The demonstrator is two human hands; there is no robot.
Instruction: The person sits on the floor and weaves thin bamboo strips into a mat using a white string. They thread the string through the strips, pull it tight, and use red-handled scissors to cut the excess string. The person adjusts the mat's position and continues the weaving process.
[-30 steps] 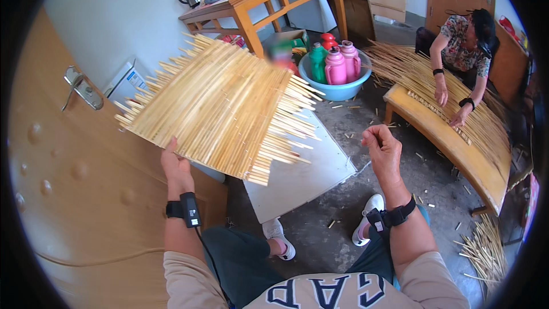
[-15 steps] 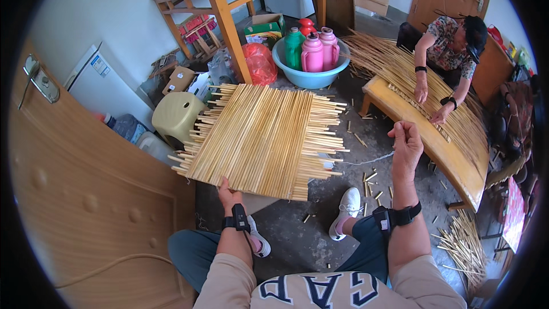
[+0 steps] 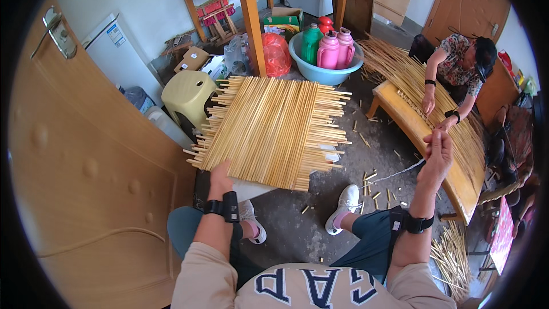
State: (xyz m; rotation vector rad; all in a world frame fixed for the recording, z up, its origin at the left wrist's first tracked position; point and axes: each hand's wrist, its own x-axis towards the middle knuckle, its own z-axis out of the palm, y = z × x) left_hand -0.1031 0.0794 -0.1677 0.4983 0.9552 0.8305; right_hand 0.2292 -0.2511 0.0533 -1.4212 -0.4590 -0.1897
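Note:
A mat of pale straw-coloured stalks [image 3: 260, 132], laid side by side with uneven ends sticking out at both sides, lies before me. My left hand [image 3: 220, 180] grips its near left corner; the fingers are partly hidden and slightly blurred. Out to the right, my right hand [image 3: 439, 154] is raised with the fingertips pinched together. A thin white string [image 3: 394, 176] runs from the mat's side across the floor up to this hand, which appears to hold it. Beneath the mat's near edge shows a pale flat board [image 3: 254, 189].
At right, a co-worker [image 3: 457, 74] bends over a wooden bench [image 3: 420, 132] with long stalks. Cut stalk pieces [image 3: 374, 194] litter the floor. A blue basin [image 3: 326, 74] holds pink and green flasks. A plastic stool [image 3: 186, 94], a table [image 3: 246, 0] and a door [image 3: 97, 160] stand around.
My right hand has moved further right, with the string following it. My left hand stays at the mat's near left corner. The whole view has shifted slightly.

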